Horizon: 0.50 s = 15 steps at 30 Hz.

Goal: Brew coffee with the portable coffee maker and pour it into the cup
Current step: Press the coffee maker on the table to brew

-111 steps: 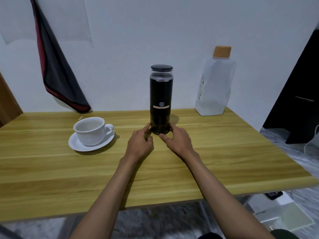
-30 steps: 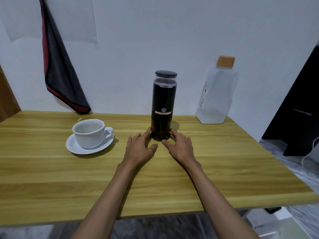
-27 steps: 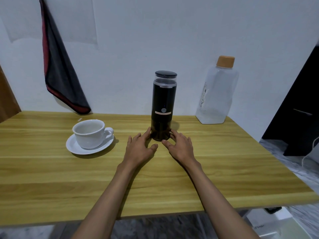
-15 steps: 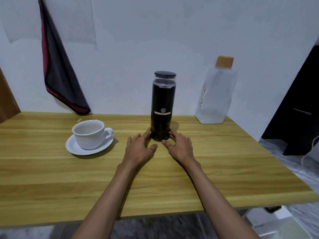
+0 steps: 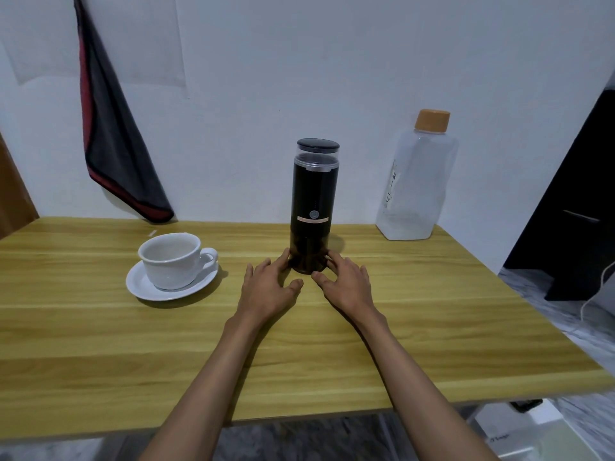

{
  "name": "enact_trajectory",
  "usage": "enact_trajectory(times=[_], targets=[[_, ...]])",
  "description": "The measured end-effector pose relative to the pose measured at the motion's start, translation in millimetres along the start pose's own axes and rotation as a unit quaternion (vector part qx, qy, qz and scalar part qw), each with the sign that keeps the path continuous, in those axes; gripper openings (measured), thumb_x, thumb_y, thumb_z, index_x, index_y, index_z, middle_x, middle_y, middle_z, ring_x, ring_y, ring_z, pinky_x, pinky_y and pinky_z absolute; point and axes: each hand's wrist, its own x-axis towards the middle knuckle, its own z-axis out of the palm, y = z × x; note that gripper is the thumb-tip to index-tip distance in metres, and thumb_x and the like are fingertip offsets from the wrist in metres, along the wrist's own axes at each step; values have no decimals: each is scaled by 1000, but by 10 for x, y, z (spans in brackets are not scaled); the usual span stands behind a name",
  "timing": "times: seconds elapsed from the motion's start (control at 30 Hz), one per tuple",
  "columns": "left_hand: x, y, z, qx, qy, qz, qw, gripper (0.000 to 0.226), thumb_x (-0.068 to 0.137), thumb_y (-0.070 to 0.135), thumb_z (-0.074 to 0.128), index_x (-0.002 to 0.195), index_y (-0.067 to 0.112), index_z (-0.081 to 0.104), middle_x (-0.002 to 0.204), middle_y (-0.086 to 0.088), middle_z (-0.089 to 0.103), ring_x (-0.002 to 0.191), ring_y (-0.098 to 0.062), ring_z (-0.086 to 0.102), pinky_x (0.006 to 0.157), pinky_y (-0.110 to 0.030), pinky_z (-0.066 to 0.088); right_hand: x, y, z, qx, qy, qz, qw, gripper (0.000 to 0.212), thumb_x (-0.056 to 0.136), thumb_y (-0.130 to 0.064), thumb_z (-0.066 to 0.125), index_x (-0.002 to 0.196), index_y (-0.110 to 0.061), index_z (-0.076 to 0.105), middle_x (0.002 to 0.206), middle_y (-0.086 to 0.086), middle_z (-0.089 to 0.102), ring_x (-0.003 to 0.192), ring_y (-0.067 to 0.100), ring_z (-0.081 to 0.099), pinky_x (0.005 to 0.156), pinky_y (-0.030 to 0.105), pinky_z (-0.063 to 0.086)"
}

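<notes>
**Two hands flank the coffee maker while the cup stands empty**

From the head view, the coffee maker stands upright toward the far middle of the table, lid on. The left hand and right hand lie flat, fingers loosely spread. Their fingertips touch its base on either side and grip nothing. The cup sits on its saucer to the left, well apart. Brewing seems the step in hand. Next comes a firm grasp of the body, then a lift toward the cup.

The tall black lidded coffee maker is stood upright on the table, its base seemingly filled dark. The white cup is set on a saucer to its left.
</notes>
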Motion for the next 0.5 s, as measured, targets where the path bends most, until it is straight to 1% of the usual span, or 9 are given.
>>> enact_trajectory(times=[0.2, 0.37, 0.5], targets=[[-1, 9, -20, -9, 1, 2, 1000, 75, 94, 43, 59, 158, 31, 20, 149, 7, 51, 149, -21, 25, 124, -47, 2, 2, 5, 4, 7, 2, -2, 1000, 56, 94, -44, 60, 146, -30, 45, 139, -7, 60, 142, 20, 37, 122, 49, 9], [-35, 28, -23, -16, 5, 1, 1000, 74, 94, 41, 60, 157, 31, 23, 150, 4, 49, 150, -22, 24, 124, -47, 2, -2, 8, 8, 2, 2, -2, 1000, 57, 94, -45, 60, 147, -30, 43, 139, -6, 59, 142, 21, 37, 123, 49, 10], [-28, 30, -20, -13, 11, -2, 1000, 74, 93, 41, 61, 157, 31, 25, 150, 2, 49, 148, -24, 28, 123, -47, 3, 3, 11, 7, 2, 0, 0, 1000, 57, 95, -45, 60, 147, -31, 43, 140, -7, 59, 143, 21, 36, 123, 48, 9]])
